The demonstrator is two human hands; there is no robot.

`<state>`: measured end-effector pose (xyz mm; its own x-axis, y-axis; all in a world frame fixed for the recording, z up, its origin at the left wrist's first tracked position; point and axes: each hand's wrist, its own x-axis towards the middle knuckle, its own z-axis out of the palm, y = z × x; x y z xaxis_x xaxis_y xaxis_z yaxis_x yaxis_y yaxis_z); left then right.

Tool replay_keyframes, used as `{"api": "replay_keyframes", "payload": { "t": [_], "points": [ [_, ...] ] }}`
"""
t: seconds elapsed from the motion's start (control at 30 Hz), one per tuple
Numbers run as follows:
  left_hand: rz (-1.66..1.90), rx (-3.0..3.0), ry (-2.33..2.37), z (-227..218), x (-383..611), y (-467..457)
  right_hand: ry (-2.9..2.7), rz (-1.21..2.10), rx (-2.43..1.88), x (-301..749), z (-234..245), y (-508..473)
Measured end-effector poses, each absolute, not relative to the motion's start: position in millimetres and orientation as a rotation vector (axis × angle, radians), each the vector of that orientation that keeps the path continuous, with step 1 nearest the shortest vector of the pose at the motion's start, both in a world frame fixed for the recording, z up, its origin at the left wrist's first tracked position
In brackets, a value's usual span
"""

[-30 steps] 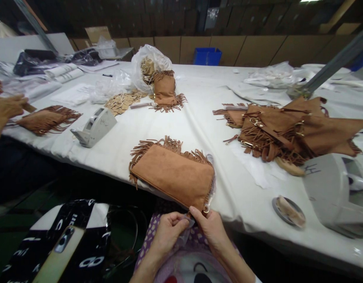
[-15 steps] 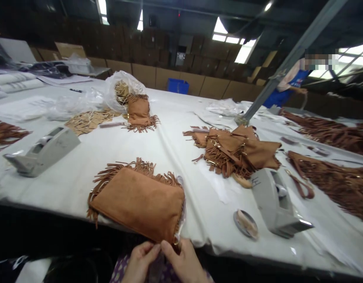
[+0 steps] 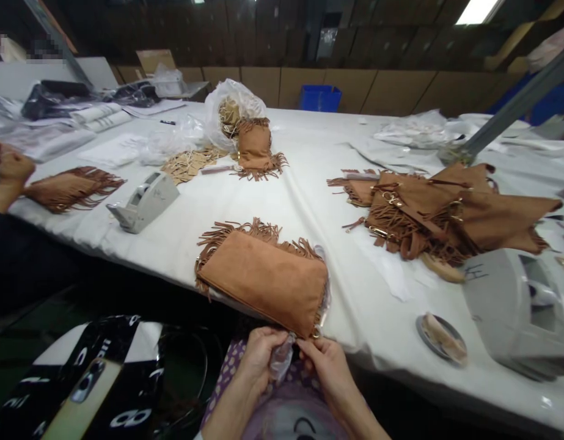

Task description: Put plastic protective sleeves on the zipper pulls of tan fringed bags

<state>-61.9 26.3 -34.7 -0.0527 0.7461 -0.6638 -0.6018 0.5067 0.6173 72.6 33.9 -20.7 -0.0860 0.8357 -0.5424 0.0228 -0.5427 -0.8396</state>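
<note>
A tan suede bag with fringe (image 3: pixel 267 275) lies flat at the table's front edge, its near corner jutting over. Just below that corner, my left hand (image 3: pixel 260 355) is closed on a crumpled piece of clear plastic (image 3: pixel 282 359). Thumb and fingers of my right hand (image 3: pixel 326 362) are pinched together beside the plastic, under the bag's corner. What they grip is too small to make out. A metal ring and more clear wrapping show along the bag's right end.
Tape dispensers (image 3: pixel 146 201) stand left and right on the white-covered table (image 3: pixel 309 177). A pile of brown fringed bags (image 3: pixel 428 214) lies right, near a round dish (image 3: pixel 442 339). A co-worker's hand (image 3: pixel 11 168) is by another bag at left. A metal post (image 3: pixel 515 98) rises at right.
The view has swung left and down, so the co-worker's hand and a phone on a black-and-white cover now show. My hands have drawn slightly apart, and clear plastic shows between them.
</note>
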Motion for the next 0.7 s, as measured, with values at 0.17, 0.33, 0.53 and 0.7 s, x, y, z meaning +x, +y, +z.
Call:
{"api": "replay_keyframes", "payload": {
  "t": [0.17,0.33,0.53,0.7],
  "points": [
    [1.110,0.176,1.184,-36.4,-64.2,26.5,-0.940,1.799,-1.534,66.6,-15.5,33.1],
    [1.123,0.173,1.180,-33.3,-67.5,23.3,-0.727,1.892,-1.443,55.1,-14.7,35.8],
    [0.922,0.328,1.018,-27.7,-74.7,-1.3,-0.642,1.945,-1.427,55.6,-14.0,36.1],
    [0.920,0.432,1.027,-27.8,-78.4,-24.3,-0.625,1.964,-1.395,57.4,-10.8,36.0]
  ]
}}
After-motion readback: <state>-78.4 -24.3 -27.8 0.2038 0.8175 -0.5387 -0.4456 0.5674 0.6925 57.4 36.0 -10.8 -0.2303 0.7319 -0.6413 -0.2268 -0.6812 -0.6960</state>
